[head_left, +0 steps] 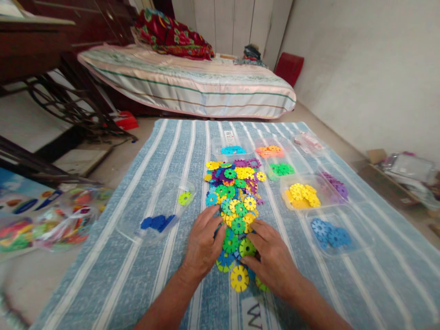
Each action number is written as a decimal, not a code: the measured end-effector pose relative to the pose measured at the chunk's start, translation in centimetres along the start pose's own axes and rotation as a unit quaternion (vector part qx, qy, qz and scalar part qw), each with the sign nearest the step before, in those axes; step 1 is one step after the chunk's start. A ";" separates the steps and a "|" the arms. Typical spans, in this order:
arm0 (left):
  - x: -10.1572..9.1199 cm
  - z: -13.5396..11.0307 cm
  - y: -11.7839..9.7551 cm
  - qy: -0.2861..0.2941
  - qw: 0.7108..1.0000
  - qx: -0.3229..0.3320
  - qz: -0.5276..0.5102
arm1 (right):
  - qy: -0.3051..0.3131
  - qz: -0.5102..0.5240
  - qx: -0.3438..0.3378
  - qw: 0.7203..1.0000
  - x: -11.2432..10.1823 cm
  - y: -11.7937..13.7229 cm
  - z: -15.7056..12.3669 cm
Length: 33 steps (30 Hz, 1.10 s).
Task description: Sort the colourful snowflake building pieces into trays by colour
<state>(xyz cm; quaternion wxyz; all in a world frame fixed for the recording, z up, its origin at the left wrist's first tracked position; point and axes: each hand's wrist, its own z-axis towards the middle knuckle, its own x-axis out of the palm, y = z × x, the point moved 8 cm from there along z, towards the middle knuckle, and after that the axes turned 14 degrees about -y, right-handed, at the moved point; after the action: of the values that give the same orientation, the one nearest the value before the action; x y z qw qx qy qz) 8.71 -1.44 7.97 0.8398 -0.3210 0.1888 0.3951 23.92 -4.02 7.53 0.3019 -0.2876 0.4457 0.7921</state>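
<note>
Working at the pile [235,211] of discs, which lies on the cloth [113,256] between the clear left tub [161,192] and the yellow discs' tub [326,195], the person has both hands at its nearer part. The left hand [205,239] curves over one edge; the right hand [270,254] bends its fingers around a lime disc [246,248]. Whether either grips anything cannot be told. Light fingertips should part overlapping pieces best; pressing would probably pin the lower ones.

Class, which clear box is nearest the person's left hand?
The box left of the pile, holding dark blue pieces and one lime piece; the other boxes stand beyond the pile or to its right.
</note>
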 end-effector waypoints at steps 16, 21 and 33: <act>0.4 0.4 -5.2 0.186 0.945 -0.081 -0.255 | -0.010 0.239 0.140 0.961 -1.3 -0.8 0.2; 0.2 0.3 -5.4 0.224 0.945 -0.111 -0.209 | -0.018 0.231 0.109 0.967 -1.5 -0.3 0.1; -7.6 8.1 7.8 0.199 0.926 -0.181 0.264 | -0.104 0.108 0.027 0.988 -4.5 -2.7 -0.4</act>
<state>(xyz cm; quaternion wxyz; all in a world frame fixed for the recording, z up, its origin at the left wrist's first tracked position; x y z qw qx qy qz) -1.64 3.79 15.16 0.5778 -0.4780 0.3553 0.5580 28.91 -4.25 9.13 0.2675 -0.1456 0.4617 0.8331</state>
